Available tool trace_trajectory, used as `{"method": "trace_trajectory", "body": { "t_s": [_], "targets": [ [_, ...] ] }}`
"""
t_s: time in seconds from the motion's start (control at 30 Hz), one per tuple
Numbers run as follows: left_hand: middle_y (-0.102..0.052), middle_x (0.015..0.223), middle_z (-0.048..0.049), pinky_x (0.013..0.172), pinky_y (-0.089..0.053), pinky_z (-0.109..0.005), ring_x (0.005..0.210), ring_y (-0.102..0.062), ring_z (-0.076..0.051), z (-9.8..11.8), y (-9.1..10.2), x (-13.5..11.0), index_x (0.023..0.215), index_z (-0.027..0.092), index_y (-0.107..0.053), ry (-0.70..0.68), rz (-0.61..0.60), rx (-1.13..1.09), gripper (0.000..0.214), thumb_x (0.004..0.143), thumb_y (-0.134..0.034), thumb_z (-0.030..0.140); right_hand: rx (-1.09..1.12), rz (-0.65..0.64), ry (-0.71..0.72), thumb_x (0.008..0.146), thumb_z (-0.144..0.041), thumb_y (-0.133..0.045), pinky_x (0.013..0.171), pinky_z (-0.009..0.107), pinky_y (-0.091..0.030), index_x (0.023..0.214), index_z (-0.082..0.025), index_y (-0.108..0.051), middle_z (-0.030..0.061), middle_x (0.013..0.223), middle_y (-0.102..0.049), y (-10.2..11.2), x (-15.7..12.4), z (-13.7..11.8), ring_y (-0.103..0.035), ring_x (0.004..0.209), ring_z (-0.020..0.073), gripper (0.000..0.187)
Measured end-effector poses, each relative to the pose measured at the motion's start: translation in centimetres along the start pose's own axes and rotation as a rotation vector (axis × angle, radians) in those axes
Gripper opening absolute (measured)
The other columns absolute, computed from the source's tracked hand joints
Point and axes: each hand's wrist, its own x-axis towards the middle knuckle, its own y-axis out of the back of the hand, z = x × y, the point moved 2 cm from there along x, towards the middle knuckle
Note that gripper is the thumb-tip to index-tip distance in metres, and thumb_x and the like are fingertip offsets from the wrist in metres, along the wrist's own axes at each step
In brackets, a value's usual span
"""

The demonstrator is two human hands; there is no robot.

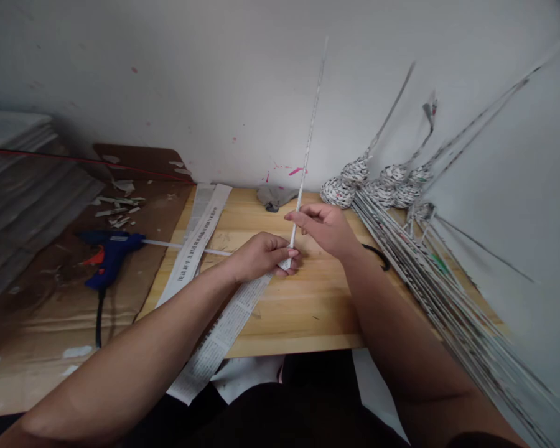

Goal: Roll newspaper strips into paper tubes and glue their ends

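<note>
Bare tabletop [315, 305] between your forearms, to its near edge.
Left hand [266, 254], right hand [324, 229] grasping slim, speckled, right-leaning paper tube [310, 127].

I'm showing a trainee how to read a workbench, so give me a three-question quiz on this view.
1. True or false: the blue glue gun lies to the left of the wooden board.

2. What is the right hand pinching?
A) blue glue gun
B) paper rod
C) red cord

3. Fill in: the left hand holds the paper rod near its ____ end.

Key: 1 true; 2 B; 3 lower.
</note>
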Motion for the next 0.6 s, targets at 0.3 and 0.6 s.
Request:
{"method": "trace_trajectory", "body": {
  "t_s": [0.3,0.6],
  "targets": [
    [-0.071,0.090,-0.0086,0.077,-0.055,-0.031,0.086,-0.067,-0.017,0.1,0.0,-0.2,0.093,0.015,-0.071,0.037,-0.013,-0.051,0.034,0.089,-0.060,0.046,0.329,-0.130,-0.172,0.087,-0.059,-0.057,0.047,0.023,-0.031,0.090,-0.015,-0.076,0.0011,0.065,-0.056,0.0,0.1,0.5,-0.047,0.058,0.0101,0.048],
    [-0.072,0.091,-0.0084,0.080,-0.055,-0.034,0.087,-0.067,-0.017,0.1,-0.3,-0.3,0.099,0.015,-0.072,0.039,-0.087,-0.115,0.032,0.088,-0.063,0.044,0.578,-0.204,-0.255,0.077,-0.051,-0.074,0.042,0.021,-0.024,0.088,-0.017,-0.074,-0.0043,0.058,-0.044,0.0,0.0,1.3,-0.038,0.052,0.0076,0.037]
  ]
}}
